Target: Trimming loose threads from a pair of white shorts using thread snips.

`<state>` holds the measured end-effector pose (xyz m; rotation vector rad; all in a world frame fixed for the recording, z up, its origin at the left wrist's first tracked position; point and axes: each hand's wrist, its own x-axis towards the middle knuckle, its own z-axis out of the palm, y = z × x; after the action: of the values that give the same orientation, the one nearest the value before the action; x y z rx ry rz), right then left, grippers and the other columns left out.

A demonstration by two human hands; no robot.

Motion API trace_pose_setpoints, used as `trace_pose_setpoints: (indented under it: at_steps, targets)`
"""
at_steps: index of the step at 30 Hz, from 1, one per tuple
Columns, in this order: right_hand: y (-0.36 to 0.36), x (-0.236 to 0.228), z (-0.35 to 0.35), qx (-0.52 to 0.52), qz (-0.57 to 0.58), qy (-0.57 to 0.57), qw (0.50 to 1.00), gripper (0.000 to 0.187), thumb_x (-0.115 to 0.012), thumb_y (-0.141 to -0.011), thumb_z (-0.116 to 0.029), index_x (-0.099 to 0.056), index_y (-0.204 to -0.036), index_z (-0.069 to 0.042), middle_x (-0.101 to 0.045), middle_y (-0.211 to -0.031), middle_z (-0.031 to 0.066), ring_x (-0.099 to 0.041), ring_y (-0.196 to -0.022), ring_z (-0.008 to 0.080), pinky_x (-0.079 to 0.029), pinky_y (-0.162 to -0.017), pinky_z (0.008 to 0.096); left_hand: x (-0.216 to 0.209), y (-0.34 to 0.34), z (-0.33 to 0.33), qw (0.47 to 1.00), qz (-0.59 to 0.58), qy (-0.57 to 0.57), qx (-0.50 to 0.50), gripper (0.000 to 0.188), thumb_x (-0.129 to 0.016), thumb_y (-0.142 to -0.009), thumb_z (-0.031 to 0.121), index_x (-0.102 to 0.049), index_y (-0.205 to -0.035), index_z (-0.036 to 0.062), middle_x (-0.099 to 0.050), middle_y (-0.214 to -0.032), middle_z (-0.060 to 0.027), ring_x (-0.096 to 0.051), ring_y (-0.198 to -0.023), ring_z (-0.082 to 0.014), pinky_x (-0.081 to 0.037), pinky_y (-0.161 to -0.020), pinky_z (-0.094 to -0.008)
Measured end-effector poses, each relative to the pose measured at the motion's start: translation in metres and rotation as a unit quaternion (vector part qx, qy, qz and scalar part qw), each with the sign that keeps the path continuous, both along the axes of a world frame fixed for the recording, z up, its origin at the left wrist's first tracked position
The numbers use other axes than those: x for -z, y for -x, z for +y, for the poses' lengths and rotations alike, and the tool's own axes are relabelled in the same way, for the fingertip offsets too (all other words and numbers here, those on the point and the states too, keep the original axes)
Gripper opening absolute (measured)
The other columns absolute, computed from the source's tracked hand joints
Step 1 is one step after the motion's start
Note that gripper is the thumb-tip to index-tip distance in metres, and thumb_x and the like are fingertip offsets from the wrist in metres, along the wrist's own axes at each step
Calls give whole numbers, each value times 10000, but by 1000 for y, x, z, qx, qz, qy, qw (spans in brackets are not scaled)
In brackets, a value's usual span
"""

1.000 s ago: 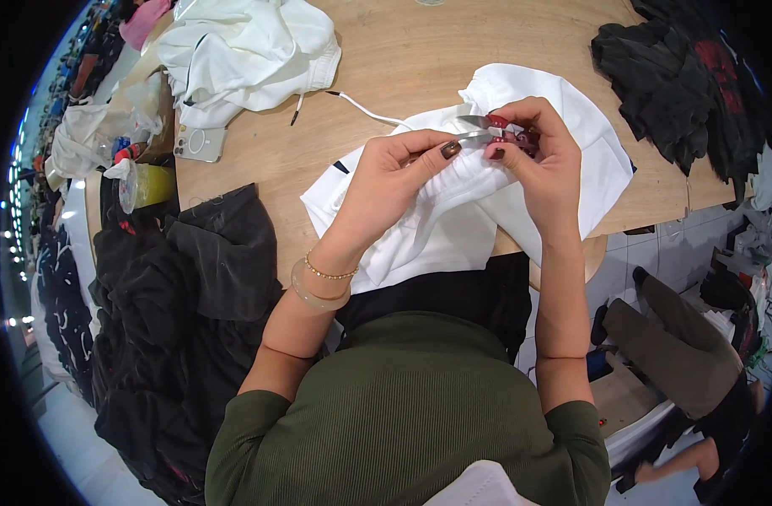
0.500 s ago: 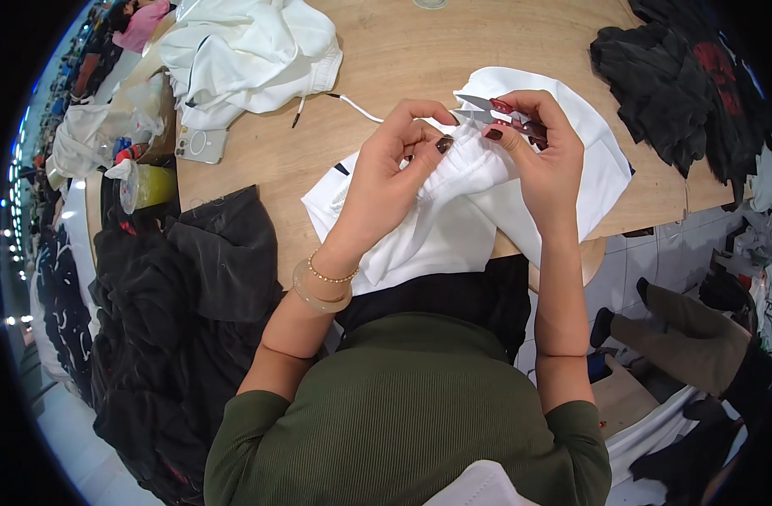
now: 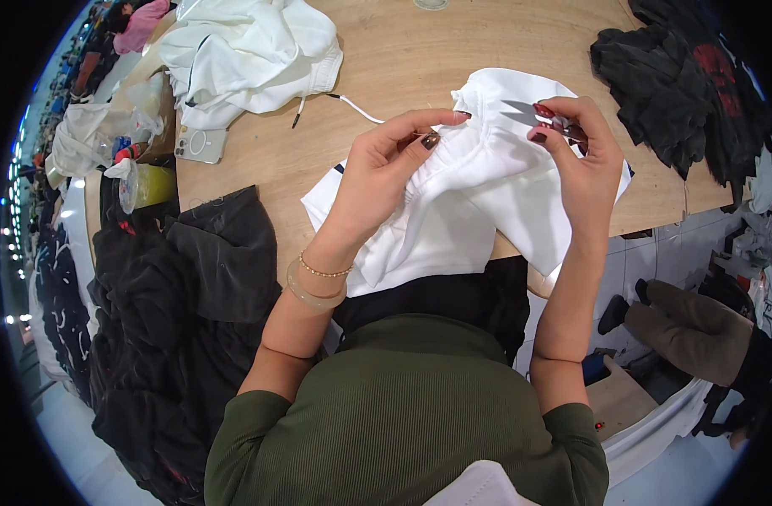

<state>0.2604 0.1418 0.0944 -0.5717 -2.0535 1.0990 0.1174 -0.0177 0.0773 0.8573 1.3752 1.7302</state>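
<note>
Head view: left hand (image 3: 386, 169) fingers pinch white garment (image 3: 453, 219); right hand (image 3: 584, 164) fingers grip small snips (image 3: 529, 111).

White garment (image 3: 479, 194) noted on tan wooden surface (image 3: 403, 67); black pile (image 3: 681, 84) marked with red; sleeves olive green (image 3: 403, 422); nails painted dark red (image 3: 544, 110).

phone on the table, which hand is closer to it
Left. The left hand pinches the white garment to the right of the phone; the right hand, holding small snips, is farther right across the garment.
</note>
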Motion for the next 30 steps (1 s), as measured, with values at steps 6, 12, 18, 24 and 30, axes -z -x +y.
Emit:
trace_pose_setpoints:
  at_steps: [6, 12, 18, 24, 30]
  targets:
    - [7, 1, 0, -91, -31, -31, 995, 176, -711, -696, -37, -654, -861, -17, -590, -784, 45, -542, -789, 174, -461, -676, 270, 0, 4, -3, 996, -68, 24, 60, 316, -504, -901, -16, -572, -1209, 3, -603, -1205, -64, -545, -1046, -114, -408, -957, -263]
    - [14, 3, 1, -115, -40, -72, 990, 192, -721, -685, -52, -658, -864, -20, -589, -789, 44, -541, -792, 183, -471, -686, 275, 2, 6, -3, 993, -87, 26, 71, 327, -505, -894, -18, -568, -1214, 4, -600, -1212, -77, -546, -1058, -120, -416, -961, -275]
    - [14, 1, 1, -98, -23, -77, 992, 183, -722, -685, -54, -663, -857, -35, -589, -785, 40, -532, -786, 182, -448, -665, 285, -1, 6, -1, 993, -97, 21, 69, 320, -504, -893, -19, -573, -1205, 0, -599, -1215, -80, -548, -1061, -122, -424, -953, -276]
    - [15, 2, 0, -104, -34, -85, 990, 178, -726, -685, -70, -656, -843, -29, -584, -776, 36, -520, -770, 187, -432, -646, 301, -2, 5, -1, 993, -84, 26, 73, 317, -509, -898, -12, -572, -1208, 2, -598, -1227, -87, -554, -1069, -131, -421, -965, -277]
    - [17, 5, -1, -99, -43, -138, 984, 180, -722, -693, -50, -652, -859, -38, -587, -785, 43, -528, -772, 182, -438, -665, 286, 2, 1, 1, 994, -94, 11, 51, 401, -488, -869, -51, -562, -1256, 27, -509, -793, 30, -416, -724, -42, -364, -678, -189]
